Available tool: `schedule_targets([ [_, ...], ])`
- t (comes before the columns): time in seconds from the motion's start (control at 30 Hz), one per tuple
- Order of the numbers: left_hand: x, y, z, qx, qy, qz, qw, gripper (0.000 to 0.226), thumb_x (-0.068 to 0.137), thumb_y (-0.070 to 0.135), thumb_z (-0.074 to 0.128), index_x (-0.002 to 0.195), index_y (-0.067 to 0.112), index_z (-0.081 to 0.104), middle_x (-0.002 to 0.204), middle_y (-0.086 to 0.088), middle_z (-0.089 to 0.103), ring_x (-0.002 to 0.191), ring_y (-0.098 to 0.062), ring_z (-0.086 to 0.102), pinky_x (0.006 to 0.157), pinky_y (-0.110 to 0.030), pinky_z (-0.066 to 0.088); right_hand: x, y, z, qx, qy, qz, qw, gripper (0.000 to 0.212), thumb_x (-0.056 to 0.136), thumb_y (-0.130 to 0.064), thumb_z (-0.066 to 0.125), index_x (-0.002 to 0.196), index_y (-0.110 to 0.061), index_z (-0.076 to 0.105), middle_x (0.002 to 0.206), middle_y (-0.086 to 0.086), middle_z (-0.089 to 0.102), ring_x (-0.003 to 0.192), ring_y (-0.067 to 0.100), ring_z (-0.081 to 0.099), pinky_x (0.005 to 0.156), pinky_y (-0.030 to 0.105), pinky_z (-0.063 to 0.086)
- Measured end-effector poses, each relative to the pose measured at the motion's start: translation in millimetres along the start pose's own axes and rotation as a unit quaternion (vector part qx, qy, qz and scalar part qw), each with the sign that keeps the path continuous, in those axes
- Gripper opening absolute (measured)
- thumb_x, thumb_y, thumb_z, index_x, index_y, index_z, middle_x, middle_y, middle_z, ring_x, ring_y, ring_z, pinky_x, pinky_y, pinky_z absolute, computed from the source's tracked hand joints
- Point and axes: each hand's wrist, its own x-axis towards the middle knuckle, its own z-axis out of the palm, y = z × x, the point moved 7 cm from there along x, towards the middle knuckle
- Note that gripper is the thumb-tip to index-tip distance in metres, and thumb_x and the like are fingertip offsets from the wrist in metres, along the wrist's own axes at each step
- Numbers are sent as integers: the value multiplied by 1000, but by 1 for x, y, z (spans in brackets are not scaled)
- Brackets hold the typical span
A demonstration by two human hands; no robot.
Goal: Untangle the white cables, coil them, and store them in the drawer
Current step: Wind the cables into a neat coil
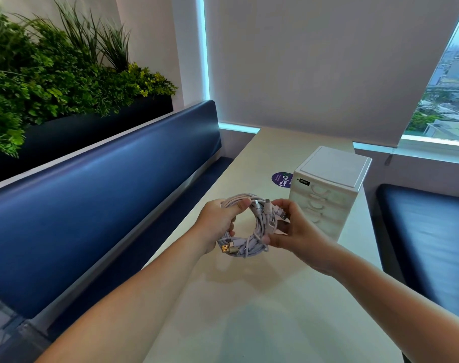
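cables: white cables [249, 224] coiled, held above desk [249, 297] between both hands
left hand [217, 226]: gripped round coil, keeping loops together
right hand [293, 231]: pinching coil's other side
drawer unit [327, 195]: just beyond right hand, drawers closed

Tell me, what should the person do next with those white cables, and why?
Probably free the right hand and pull a drawer open: the white cables already sit coiled, the left hand grips them too, and the drawer unit looks closed.

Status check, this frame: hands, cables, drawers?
Both left hand and right hand grip cables. Coiled, held above table. All drawers look shut, just beyond the coil.
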Motion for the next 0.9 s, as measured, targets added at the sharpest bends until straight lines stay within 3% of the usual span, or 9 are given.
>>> schedule_targets([
  [0.17, 0, 4, -3, -15, -15, -11, 1000, 50, 86, 39, 71, 114, -1, 64, 65, 2, 39, 45, -7, 36, 45, -21, 39, -2, -3, 1, 1, -39, -27, 999, 79, 64, -8, 80, 128, -21, 36, 126, 11, 49, 106, 26, 63, 87, 39, 54],
  [0.27, -3, 6, -2, -12, -21, -20, 1000, 46, 87, 38, 70, 114, 1, 65, 66, 1, 39, 47, -9, 35, 45, -20, 38, -3, -5, 0, -103, -24, -59, 993, 91, 67, -14, 82, 138, -31, 27, 123, 6, 52, 106, 21, 63, 94, 39, 52],
  [0.37, -3, 6, 0, -7, -25, -27, 999, 47, 87, 39, 71, 114, 1, 65, 66, 0, 39, 48, -10, 35, 45, -21, 38, -4, -12, -2, -196, -20, -98, 975, 103, 69, -25, 82, 141, -47, 12, 124, -2, 51, 111, 14, 60, 99, 31, 48],
  [0.47, -3, 2, -1, -16, -19, -42, 999, 49, 86, 39, 71, 114, 0, 64, 66, 0, 39, 47, -10, 35, 44, -21, 37, -5, -18, -4, -345, -17, -131, 929, 96, 68, -60, 68, 143, -51, 8, 136, -6, 39, 120, 6, 50, 103, 29, 44],
  [0.57, -4, -3, 0, -24, -22, -54, 998, 45, 86, 38, 71, 111, 1, 64, 66, 0, 38, 44, -9, 35, 44, -21, 36, -5, -19, -7, -479, -7, -151, 865, 98, 71, -71, 58, 149, -35, 11, 138, -9, 25, 122, 5, 36, 106, 28, 37],
  [0.63, -4, -7, 1, -35, -25, -59, 997, 46, 87, 37, 71, 114, 1, 64, 64, 1, 37, 41, -8, 34, 42, -20, 34, -5, -20, -9, -509, 3, -160, 845, 99, 69, -75, 55, 149, -32, 17, 131, -11, 23, 118, 8, 32, 105, 27, 33],
  [0.73, -4, -11, 1, -39, -25, -59, 997, 52, 86, 37, 71, 119, -1, 62, 62, 2, 37, 39, -8, 34, 41, -19, 34, -3, -19, -13, -459, 3, -127, 879, 89, 73, -68, 62, 147, -31, 29, 121, -10, 33, 111, 8, 39, 98, 22, 36],
  [0.83, -4, -13, 2, -31, -28, -58, 997, 51, 86, 38, 71, 119, 0, 63, 62, 2, 38, 38, -7, 35, 42, -20, 35, 0, -21, -19, -309, 1, -62, 949, 51, 85, -46, 58, 133, -30, 53, 113, -3, 49, 105, 10, 52, 91, 22, 44],
  [0.9, -3, -14, 2, -25, -28, -57, 998, 50, 86, 38, 72, 117, 0, 64, 62, 2, 39, 40, -8, 36, 43, -21, 35, 2, -25, -24, -237, 35, -56, 969, 23, 94, -24, 54, 115, -29, 64, 108, 5, 58, 95, 11, 58, 84, 22, 49],
])
